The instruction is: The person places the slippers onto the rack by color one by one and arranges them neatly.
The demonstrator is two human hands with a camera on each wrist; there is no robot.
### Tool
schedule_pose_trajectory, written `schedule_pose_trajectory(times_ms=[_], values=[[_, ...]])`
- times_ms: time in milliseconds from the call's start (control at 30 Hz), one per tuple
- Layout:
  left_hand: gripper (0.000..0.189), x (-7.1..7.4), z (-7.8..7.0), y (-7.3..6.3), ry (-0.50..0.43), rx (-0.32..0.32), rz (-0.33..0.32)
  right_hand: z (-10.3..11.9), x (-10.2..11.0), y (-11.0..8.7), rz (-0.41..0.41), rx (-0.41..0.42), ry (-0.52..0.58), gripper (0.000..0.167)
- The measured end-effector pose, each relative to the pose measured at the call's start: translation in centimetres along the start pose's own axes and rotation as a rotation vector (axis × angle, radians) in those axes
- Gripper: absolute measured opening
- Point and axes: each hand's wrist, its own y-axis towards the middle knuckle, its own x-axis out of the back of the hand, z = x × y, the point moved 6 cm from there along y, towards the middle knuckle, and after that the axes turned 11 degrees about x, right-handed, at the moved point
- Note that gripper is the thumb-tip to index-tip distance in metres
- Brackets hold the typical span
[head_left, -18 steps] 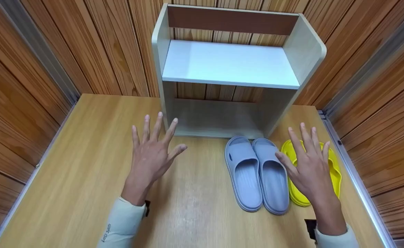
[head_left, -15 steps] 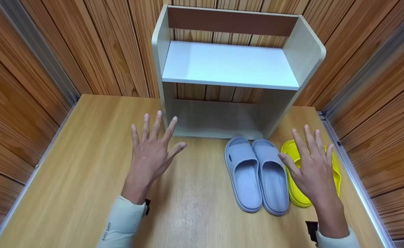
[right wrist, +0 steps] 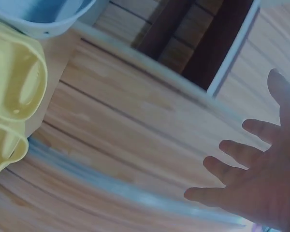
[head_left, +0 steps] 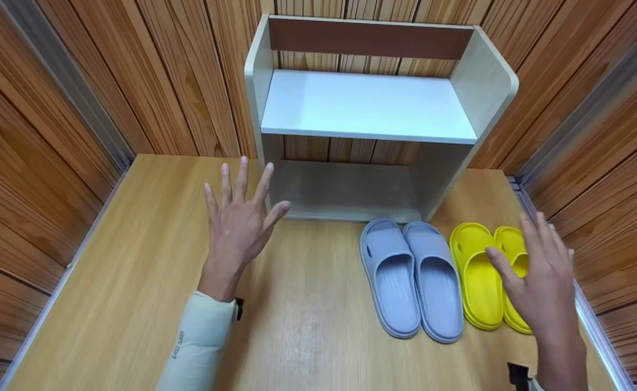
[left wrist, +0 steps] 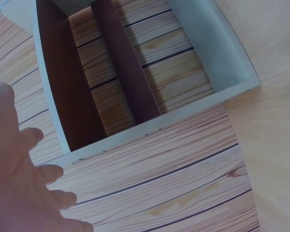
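My left hand [head_left: 235,233] hovers with fingers spread over the wooden floor, left of the grey slippers and in front of the shelf's left side; it holds nothing. Farther right, my right hand [head_left: 546,277] is raised with its fingers extended, hiding part of the right yellow slipper. A pair of grey-blue slippers [head_left: 397,293] lies side by side, toes toward the shelf. Close to their right is a pair of yellow slippers [head_left: 481,293], pointing the same way. Behind them stands a two-tier shelf [head_left: 367,103] with a white upper board. In the right wrist view the yellow slippers [right wrist: 14,72] appear at the left.
Wood-plank walls [head_left: 177,65] enclose the back and both sides. Metal strips run along the side edges of the light wooden floor [head_left: 133,260]. The shelf's lower board [head_left: 345,190] sits just behind the grey slippers' toes.
My right hand has moved right and slightly down, uncovering more of the yellow slippers. My left hand has risen a little in view. The head view has shifted slightly.
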Motion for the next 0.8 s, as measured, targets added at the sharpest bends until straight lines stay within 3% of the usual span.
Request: schedule_pose_trajectory(times_ms=[333, 567, 667, 800], values=[[0.075, 0.5, 0.1, 1.8, -0.061, 0.056, -0.026, -4.1, 1.8, -2.9, -0.078, -0.212, 0.049, 0.072], [0.083, 1.2, 0.4, 3.3, -0.079, 0.091, -0.105, -5.9, 2.4, -4.9, -0.14, -0.344, 0.053, 0.073], [0.09, 1.5, 0.6, 4.3, -0.146, 0.129, -0.124, -6.7, 2.6, -5.7, -0.163, -0.389, 0.049, 0.074], [0.098, 2.0, 0.6, 5.8, -0.313, 0.168, -0.153, -7.5, 2.7, -6.7, -0.183, -0.445, 0.054, 0.076]])
